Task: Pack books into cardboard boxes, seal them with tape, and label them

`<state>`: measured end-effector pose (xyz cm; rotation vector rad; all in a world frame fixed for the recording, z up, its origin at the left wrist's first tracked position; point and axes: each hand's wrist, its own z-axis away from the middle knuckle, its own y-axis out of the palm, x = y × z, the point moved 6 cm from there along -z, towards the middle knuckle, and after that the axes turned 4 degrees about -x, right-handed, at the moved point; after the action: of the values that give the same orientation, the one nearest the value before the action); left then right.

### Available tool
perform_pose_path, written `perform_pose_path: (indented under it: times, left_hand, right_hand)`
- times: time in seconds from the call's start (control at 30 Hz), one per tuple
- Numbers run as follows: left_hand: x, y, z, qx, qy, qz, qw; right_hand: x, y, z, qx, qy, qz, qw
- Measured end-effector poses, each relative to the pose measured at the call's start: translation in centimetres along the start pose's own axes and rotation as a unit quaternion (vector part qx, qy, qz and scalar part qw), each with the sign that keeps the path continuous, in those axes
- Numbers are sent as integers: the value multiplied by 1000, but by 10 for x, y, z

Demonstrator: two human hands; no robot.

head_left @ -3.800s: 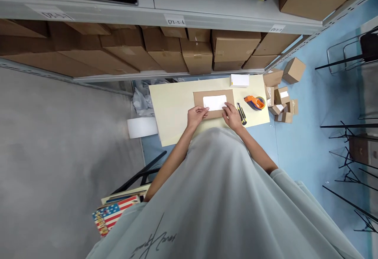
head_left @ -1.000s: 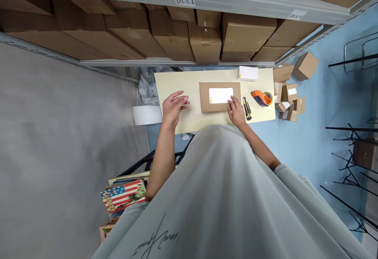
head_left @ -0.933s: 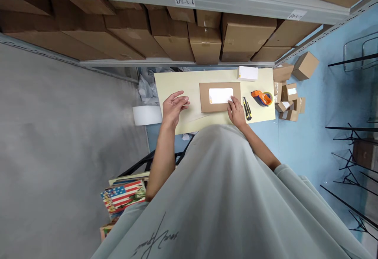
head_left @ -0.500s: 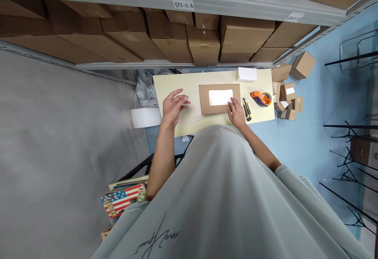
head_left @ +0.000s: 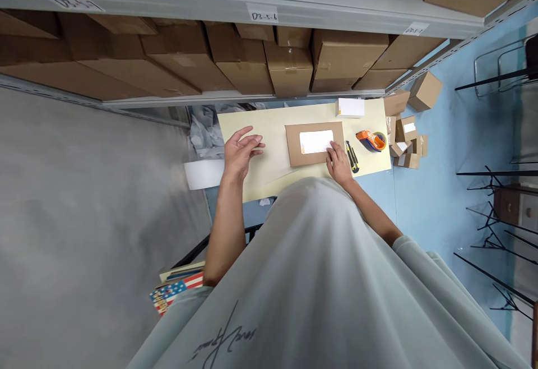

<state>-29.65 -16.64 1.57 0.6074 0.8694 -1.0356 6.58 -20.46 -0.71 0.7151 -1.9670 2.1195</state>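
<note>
A flat brown cardboard box (head_left: 296,155) with a white label (head_left: 313,142) on its top lies on the pale yellow table (head_left: 269,175). The fingers of my right hand (head_left: 338,164) rest spread at the right end of the label and the box's edge, gripping nothing. Left of the box, my left hand (head_left: 240,151) is raised over the table's left end, fingers apart and holding nothing. Just right of my right hand is a black and yellow cutter (head_left: 352,156). Further right sits an orange tape dispenser (head_left: 371,141).
A small white box (head_left: 350,107) stands at the table's back edge. A white roll (head_left: 204,174) is off the left end. Beyond the table, a shelf (head_left: 168,4) holds cardboard boxes. Small cartons (head_left: 407,128) lie to the right, books (head_left: 176,290) at lower left.
My left hand has moved slightly left, away from the box. My right hand stays at the label's right end. The view has shifted slightly.
</note>
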Motion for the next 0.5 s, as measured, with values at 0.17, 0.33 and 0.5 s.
perform_pose_path:
  times: [0.17,0.33,0.5]
  left_hand:
    - [-4,-21,-8,-36,19,-16,999]
    - [-31,-74,-35,-120,-4,-15,993]
    - [-75,-127,-44,-236,19,-82,968]
  right_hand:
    - [1,1,0,-1,9,1,1000]
    - [4,1,0,-10,15,0,1000]
    - [5,2,2,-12,16,7,1000]
